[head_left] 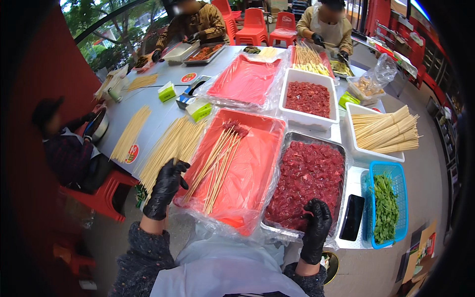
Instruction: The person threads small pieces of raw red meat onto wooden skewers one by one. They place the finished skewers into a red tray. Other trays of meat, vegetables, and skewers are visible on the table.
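Note:
My left hand (169, 189), in a black glove, is at the near right edge of a spread pile of bamboo skewers (170, 143). Its fingers are bent around what looks like a thin skewer, blurred against the pile. My right hand (316, 231), also gloved in black, has its fingers curled together over the near right corner of a metal tray of raw red meat pieces (311, 178); whatever is in them is hidden. Between my hands stands a red tray (252, 183) lined with clear plastic. Several skewers (217, 168) lie in it, with meat (236, 128) at their far ends.
On the right are a white tub of bundled skewers (383, 131), a black phone (352, 218) and a blue basket (405, 208) of green herbs (384, 208). Beyond stand a white tub of chopped meat (308, 99) and another red tray (245, 81). Other people work around the table.

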Action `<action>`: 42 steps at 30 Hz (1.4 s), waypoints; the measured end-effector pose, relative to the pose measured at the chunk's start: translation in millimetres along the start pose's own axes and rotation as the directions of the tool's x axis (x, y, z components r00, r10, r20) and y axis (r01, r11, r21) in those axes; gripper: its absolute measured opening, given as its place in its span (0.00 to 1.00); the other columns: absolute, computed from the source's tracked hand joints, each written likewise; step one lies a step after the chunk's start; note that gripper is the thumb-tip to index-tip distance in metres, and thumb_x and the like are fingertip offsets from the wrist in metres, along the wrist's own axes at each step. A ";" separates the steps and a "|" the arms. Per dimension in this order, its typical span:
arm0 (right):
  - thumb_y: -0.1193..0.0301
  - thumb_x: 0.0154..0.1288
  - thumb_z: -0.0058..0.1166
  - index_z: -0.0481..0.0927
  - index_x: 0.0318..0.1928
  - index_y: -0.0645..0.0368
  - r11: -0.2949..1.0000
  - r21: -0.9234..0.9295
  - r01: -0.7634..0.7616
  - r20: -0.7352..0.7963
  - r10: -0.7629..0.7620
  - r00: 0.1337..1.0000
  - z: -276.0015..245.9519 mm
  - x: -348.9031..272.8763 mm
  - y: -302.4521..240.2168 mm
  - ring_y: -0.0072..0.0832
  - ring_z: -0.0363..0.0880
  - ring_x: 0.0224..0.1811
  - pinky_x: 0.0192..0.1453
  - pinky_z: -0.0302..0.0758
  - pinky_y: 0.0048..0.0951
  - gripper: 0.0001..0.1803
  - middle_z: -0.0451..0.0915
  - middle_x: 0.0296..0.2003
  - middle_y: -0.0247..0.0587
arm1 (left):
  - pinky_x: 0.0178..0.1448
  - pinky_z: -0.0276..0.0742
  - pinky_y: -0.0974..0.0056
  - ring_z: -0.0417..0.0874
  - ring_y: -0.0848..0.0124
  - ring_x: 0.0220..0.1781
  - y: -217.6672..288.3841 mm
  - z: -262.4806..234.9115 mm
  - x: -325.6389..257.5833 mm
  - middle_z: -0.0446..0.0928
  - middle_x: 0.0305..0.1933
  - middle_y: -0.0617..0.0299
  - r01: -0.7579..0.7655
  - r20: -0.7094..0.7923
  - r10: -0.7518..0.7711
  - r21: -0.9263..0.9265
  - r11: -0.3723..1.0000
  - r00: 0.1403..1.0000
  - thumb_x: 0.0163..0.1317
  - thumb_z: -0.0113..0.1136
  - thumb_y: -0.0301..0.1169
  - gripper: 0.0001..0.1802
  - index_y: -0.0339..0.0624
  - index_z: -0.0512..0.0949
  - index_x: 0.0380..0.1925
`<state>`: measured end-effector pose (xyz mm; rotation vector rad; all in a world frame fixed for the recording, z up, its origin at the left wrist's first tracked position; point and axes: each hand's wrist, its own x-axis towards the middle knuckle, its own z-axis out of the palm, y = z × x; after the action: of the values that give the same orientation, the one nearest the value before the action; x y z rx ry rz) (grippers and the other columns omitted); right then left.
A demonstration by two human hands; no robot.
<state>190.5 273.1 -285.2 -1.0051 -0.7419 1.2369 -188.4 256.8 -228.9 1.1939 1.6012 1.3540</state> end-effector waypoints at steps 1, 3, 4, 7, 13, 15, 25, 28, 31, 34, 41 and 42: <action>0.69 0.63 0.49 0.76 0.41 0.61 1.000 -0.004 -0.001 -0.008 0.001 1.000 0.4 0.4 1.3 0.24 0.77 0.33 0.34 0.72 0.23 0.10 0.78 0.32 0.36 | 0.22 0.78 0.64 0.77 0.66 0.26 -13.2 -3.0 -1.9 0.74 0.37 0.55 0.094 0.021 -0.094 0.006 0.996 0.995 0.63 0.45 0.23 0.05 0.35 0.70 0.33; 0.68 0.63 0.49 0.76 0.41 0.61 0.998 -0.066 -0.005 0.028 0.007 1.000 -2.7 2.3 6.8 0.24 0.77 0.33 0.33 0.72 0.22 0.10 0.78 0.32 0.36 | 0.22 0.78 0.63 0.76 0.65 0.29 -29.4 4.4 -6.6 0.72 0.36 0.56 0.303 0.049 -0.311 0.128 0.944 0.949 0.56 0.46 0.19 0.07 0.34 0.71 0.35; 0.68 0.63 0.49 0.76 0.41 0.61 0.996 -0.088 -0.006 0.055 0.011 0.998 -1.9 4.1 9.9 0.24 0.77 0.33 0.33 0.72 0.22 0.10 0.78 0.32 0.36 | 0.22 0.77 0.62 0.76 0.66 0.29 -46.3 -1.3 -7.4 0.72 0.35 0.56 0.277 0.104 -0.314 0.266 0.923 0.944 0.56 0.47 0.21 0.07 0.34 0.71 0.36; 0.67 0.63 0.49 0.76 0.40 0.61 0.989 -0.146 -0.034 0.042 0.040 0.998 5.7 -0.7 1.9 0.24 0.76 0.32 0.31 0.71 0.22 0.11 0.77 0.32 0.36 | 0.23 0.76 0.63 0.75 0.68 0.24 -57.3 -3.8 -15.9 0.72 0.29 0.58 0.352 0.167 -0.343 -0.029 0.936 0.924 0.57 0.52 0.28 0.09 0.36 0.72 0.37; 0.64 0.62 0.45 0.75 0.40 0.62 0.962 -0.257 0.089 0.023 -0.086 0.996 -15.3 7.9 18.2 0.26 0.74 0.35 0.32 0.69 0.25 0.14 0.74 0.34 0.37 | 0.20 0.65 0.68 0.70 0.76 0.18 -38.5 6.0 28.8 0.70 0.17 0.66 0.294 0.396 -0.561 0.560 0.775 0.726 0.57 0.56 0.35 0.09 0.41 0.76 0.25; 0.67 0.62 0.46 0.73 0.46 0.64 0.960 -0.277 0.037 0.015 -0.034 0.999 -11.7 7.9 20.3 0.32 0.73 0.40 0.41 0.69 0.29 0.15 0.73 0.39 0.42 | 0.19 0.64 0.69 0.69 0.76 0.16 -57.2 -3.9 30.5 0.71 0.19 0.68 0.334 0.426 -0.589 0.535 0.776 0.686 0.58 0.54 0.36 0.09 0.44 0.78 0.27; 0.66 0.63 0.43 0.75 0.43 0.64 0.888 -0.400 0.228 0.076 -0.215 0.974 -29.6 8.7 23.0 0.28 0.76 0.37 0.34 0.71 0.27 0.15 0.75 0.38 0.40 | 0.22 0.63 0.74 0.77 0.78 0.22 -18.3 -8.0 0.7 0.78 0.35 0.64 0.326 0.508 -0.383 0.201 0.924 0.771 0.59 0.54 0.35 0.13 0.40 0.76 0.40; 0.72 0.63 0.43 0.76 0.42 0.65 0.891 -0.430 0.145 0.069 -0.127 0.989 -10.1 3.2 -5.0 0.29 0.77 0.37 0.36 0.74 0.26 0.12 0.75 0.37 0.41 | 0.22 0.64 0.73 0.70 0.79 0.18 -13.4 -22.3 -14.1 0.77 0.30 0.65 0.181 0.249 -0.135 -0.175 0.968 0.959 0.58 0.54 0.30 0.08 0.39 0.77 0.35; 0.77 0.62 0.46 0.76 0.44 0.65 0.943 -0.333 -0.004 0.041 0.018 0.999 -4.0 8.5 -10.0 0.29 0.78 0.38 0.39 0.75 0.25 0.11 0.77 0.38 0.42 | 0.22 0.59 0.79 0.64 0.84 0.21 -29.9 -65.9 -38.7 0.69 0.27 0.74 0.001 -0.313 -0.138 -0.402 0.915 0.940 0.64 0.50 0.33 0.09 0.45 0.74 0.42; 0.80 0.58 0.54 0.76 0.45 0.65 0.911 -0.412 0.001 0.038 0.016 0.999 -21.9 16.8 -1.4 0.26 0.76 0.41 0.46 0.73 0.24 0.13 0.79 0.41 0.40 | 0.17 0.59 0.77 0.67 0.82 0.18 0.7 -35.3 -23.8 0.71 0.25 0.72 -0.185 -0.435 -0.137 -0.619 0.764 0.890 0.65 0.50 0.37 0.11 0.44 0.73 0.41; 0.79 0.51 0.57 0.77 0.46 0.56 0.473 -0.801 0.366 0.338 -0.147 0.930 -2.3 31.7 14.1 0.34 0.78 0.43 0.46 0.74 0.29 0.18 0.78 0.40 0.44 | 0.15 0.59 0.73 0.64 0.80 0.14 -47.4 55.5 -62.3 0.66 0.20 0.70 0.475 0.228 -0.448 -0.661 0.581 0.865 0.66 0.47 0.42 0.17 0.41 0.73 0.42; 0.78 0.49 0.58 0.78 0.45 0.53 0.399 -0.826 0.397 0.372 -0.143 0.917 1.2 34.0 19.3 0.38 0.77 0.42 0.45 0.74 0.33 0.19 0.78 0.38 0.45 | 0.15 0.58 0.73 0.64 0.80 0.14 -42.9 65.8 -65.9 0.65 0.19 0.71 0.469 0.254 -0.410 -0.647 0.601 0.876 0.66 0.47 0.42 0.18 0.39 0.72 0.43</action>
<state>188.4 307.1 -304.5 -1.5031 -1.8215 0.5908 -115.0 214.6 -286.6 0.3379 1.0432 1.3525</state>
